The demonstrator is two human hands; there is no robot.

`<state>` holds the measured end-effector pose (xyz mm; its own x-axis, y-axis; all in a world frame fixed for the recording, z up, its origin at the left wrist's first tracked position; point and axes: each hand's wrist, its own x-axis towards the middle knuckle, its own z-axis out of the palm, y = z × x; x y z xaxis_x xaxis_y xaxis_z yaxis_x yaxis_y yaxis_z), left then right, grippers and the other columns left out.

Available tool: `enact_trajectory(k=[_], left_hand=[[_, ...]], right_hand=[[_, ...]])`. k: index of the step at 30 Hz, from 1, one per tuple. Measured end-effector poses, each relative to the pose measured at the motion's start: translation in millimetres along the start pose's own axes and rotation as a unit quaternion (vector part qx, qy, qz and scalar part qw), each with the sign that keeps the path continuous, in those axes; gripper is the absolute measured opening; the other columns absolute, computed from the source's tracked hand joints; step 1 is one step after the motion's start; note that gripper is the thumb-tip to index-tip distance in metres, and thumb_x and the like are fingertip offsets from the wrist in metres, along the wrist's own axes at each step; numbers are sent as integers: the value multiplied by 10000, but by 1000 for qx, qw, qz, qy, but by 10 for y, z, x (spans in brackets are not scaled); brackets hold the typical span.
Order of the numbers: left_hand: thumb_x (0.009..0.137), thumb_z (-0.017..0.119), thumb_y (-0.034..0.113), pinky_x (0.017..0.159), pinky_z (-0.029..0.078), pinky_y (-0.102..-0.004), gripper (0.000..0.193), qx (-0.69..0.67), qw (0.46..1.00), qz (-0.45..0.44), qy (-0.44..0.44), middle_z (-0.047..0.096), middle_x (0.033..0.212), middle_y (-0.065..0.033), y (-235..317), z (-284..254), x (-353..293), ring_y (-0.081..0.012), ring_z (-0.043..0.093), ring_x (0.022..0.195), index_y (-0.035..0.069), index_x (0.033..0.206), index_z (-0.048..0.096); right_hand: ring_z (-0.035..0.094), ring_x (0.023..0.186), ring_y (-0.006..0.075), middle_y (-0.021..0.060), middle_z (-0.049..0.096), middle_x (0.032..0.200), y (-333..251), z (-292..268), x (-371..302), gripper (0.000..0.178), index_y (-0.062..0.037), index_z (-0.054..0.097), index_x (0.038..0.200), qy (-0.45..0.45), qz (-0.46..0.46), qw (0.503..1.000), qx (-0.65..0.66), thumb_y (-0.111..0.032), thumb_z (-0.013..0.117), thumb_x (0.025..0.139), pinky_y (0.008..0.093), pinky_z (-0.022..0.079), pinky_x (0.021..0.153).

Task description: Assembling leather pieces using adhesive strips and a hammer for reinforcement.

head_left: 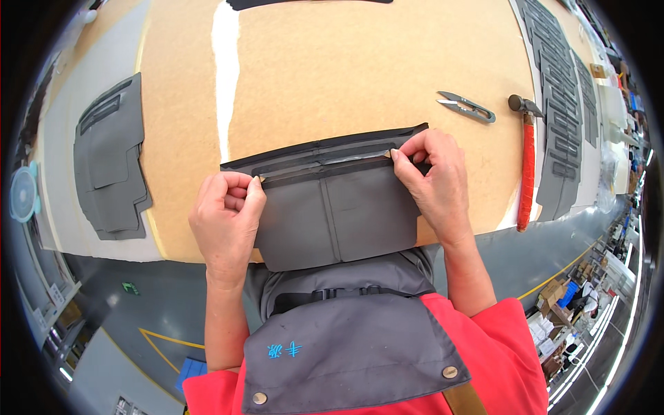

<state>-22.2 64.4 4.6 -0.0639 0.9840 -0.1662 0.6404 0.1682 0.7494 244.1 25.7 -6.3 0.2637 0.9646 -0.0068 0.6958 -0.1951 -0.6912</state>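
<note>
A dark grey, leather-look panel [294, 225] with a centre seam lies at the near edge of the worktop [332, 76], its lower part reaching past that edge. It looks light, pliable and apt to crease, best steadied by its side edges; the thin strip [339, 161] across its upper part seems limp, best taken by its ends. There the left hand [227, 218] and right hand [437, 180] pinch it between fingers and thumb. Blue embroidered characters [285, 350] mark the grey apron [373, 342]; the panel shows no readable label.
</note>
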Motion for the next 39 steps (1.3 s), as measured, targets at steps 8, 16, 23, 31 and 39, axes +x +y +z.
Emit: enact_trajectory(k=[8, 16, 23, 31, 39], left_hand=[[890, 789, 69, 558, 478, -192, 185, -89, 992, -87, -36, 600, 794, 20, -64, -38, 72, -23, 567, 626, 37, 1010, 652], [883, 792, 87, 531, 509, -223, 201, -127, 982, -127, -63, 651, 756, -13, 3, -102, 123, -58, 622, 620, 30, 990, 631], [901, 797, 96, 518, 475, -187, 224, -127, 980, -135, -78, 593, 802, 22, -20, -103, 140, -38, 587, 615, 61, 995, 597], [887, 783, 110, 543, 520, -233, 189, -156, 979, -114, -67, 658, 751, -19, -33, -96, 133, -81, 641, 629, 31, 955, 626], [914, 783, 130, 554, 520, -203, 193, -178, 975, -101, -86, 632, 815, 2, -168, -116, 171, -64, 635, 653, 57, 997, 624]], right_hand=[[554, 742, 212, 61, 606, 802, 5, -61, 21, 202, -44, 609, 872, -6, 41, 998, 44, -116, 792, 829, 354, 455, 676], [478, 709, 153, 27, 551, 763, -14, -64, 41, 214, -37, 581, 856, -23, 65, 995, 65, -109, 782, 856, 313, 411, 629], [482, 696, 164, 39, 536, 738, -9, -71, 53, 228, -33, 555, 839, -31, 66, 995, 69, -109, 768, 863, 325, 412, 624], [493, 689, 157, 44, 536, 734, 26, -74, 59, 223, -31, 564, 854, -31, 69, 994, 78, -135, 760, 873, 323, 416, 621], [478, 665, 124, 16, 521, 718, 132, -85, 91, 191, -31, 582, 875, -47, 62, 991, 113, -121, 750, 878, 295, 418, 608]])
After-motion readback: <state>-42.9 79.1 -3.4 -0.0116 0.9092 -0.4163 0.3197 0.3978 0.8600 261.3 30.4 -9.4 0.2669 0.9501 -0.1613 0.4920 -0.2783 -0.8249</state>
